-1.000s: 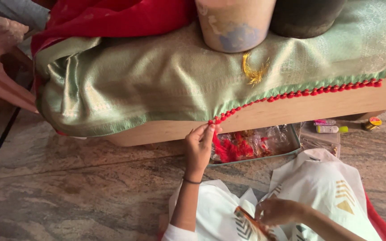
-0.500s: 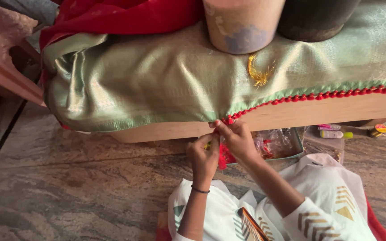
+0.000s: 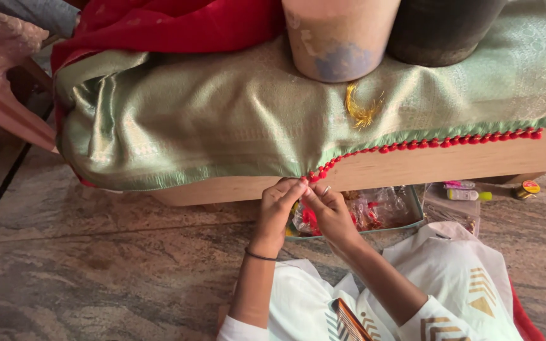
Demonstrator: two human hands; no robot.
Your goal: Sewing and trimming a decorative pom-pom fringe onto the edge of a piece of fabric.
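Both hands meet at the hem of the green silk cloth, draped over the wooden bench so its edge hangs within reach. The left hand and right hand pinch closed on the hem beside the last red bead tassels, probably steadying it; any needle is too small to see.

One camera only, worn on my head, so no second view shares anything with it. It looks steeply down and a little forward over my lap, near enough that my forearms fill the lower middle. My left hand and right hand meet just below the centre, at the hanging edge of the green cloth, which runs across the upper half from 9 to 3 o'clock. The stone floor fills 7 to 9 o'clock. My white garment sits at 5 o'clock. Two pot bases are cut off by the top edge at 12 to 1 o'clock.
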